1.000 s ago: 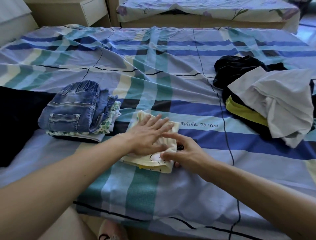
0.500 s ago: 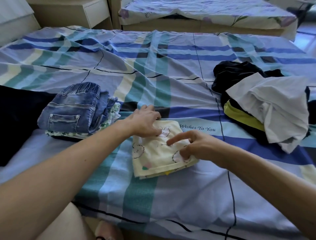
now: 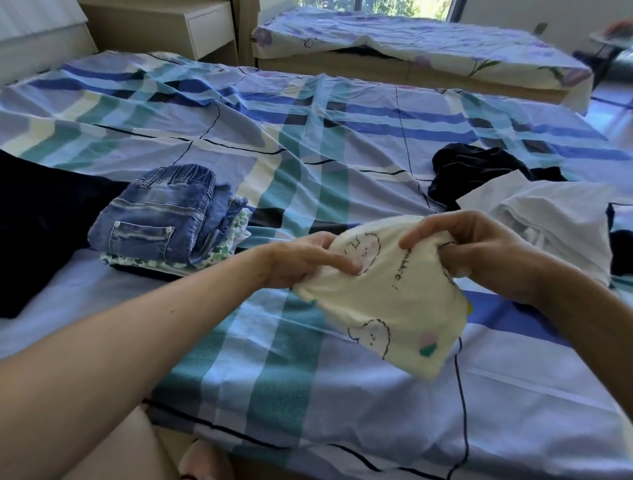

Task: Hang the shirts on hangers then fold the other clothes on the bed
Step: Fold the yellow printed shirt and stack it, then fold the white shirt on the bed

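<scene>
Centre-right of frame: left hand (image 3: 301, 262) and right hand (image 3: 479, 253) each pinch the top edge of the folded cream garment (image 3: 394, 301), held above the bed (image 3: 308, 154).

bedside cabinet (image 3: 209, 32) far left | floral-sheeted second bed (image 3: 428, 46) behind | window (image 3: 376, 4)

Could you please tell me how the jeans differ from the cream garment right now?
The jeans lie folded atop a floral garment on the bed, untouched; the cream garment is gripped by the left hand and right hand. The jeans are blue denim; the cream garment is pale, printed with cartoon animals. Both are small garments.
</scene>
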Demonstrator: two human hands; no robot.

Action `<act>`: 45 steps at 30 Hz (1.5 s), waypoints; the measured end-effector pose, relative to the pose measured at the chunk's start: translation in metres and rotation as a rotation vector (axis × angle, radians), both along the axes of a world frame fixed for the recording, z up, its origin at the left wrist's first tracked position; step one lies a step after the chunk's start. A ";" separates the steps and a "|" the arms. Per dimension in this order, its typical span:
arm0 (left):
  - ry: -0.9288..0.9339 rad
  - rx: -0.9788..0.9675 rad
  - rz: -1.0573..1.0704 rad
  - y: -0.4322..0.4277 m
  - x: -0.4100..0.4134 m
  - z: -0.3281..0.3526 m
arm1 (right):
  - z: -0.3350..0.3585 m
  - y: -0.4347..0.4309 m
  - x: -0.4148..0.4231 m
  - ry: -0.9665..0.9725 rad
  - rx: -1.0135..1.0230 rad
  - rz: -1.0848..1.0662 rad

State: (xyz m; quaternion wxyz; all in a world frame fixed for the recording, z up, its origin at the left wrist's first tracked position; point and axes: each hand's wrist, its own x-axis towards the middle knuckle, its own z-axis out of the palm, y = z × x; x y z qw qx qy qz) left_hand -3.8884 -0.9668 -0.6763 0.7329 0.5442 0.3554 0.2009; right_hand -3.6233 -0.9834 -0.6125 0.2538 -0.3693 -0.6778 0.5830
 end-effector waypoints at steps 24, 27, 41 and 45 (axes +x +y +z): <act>0.376 0.515 0.877 -0.019 -0.213 0.111 | 0.013 0.038 -0.234 0.229 0.175 -0.179; 0.578 0.535 0.893 -0.006 -0.253 0.102 | 0.005 0.046 -0.279 0.157 0.090 -0.178; 1.235 1.016 0.664 -0.008 -0.225 0.063 | -0.029 0.045 -0.285 -0.407 0.406 -0.172; 0.833 0.917 0.663 -0.002 -0.146 0.077 | -0.006 0.049 -0.233 -0.323 0.465 -0.296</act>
